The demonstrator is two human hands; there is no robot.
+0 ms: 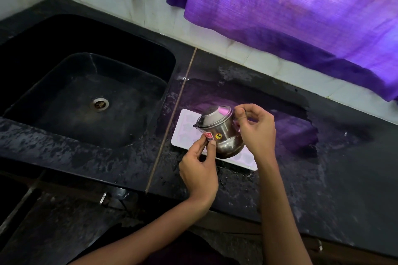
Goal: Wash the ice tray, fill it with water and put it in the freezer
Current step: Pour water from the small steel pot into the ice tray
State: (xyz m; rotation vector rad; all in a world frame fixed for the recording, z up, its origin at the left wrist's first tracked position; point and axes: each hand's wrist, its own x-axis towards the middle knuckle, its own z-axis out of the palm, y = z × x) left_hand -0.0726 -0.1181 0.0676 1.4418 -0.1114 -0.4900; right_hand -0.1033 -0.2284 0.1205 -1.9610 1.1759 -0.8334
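One steel pot (221, 133), tilted over one white ice tray (185, 137) at frame centre, pinched by the left hand (199, 170) and right hand (257, 129); one sink (64, 66) lies well apart at left.

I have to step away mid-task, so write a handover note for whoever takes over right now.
Left hand: grips the steel pot low on its side.
Right hand: pinches the pot's rim.
The pot is tilted over the white ice tray, which lies flat on the wet counter right of the sink.
Done: apparently washing; filling seems underway, though no water is visible.
Left: finish filling, carry tray to freezer.
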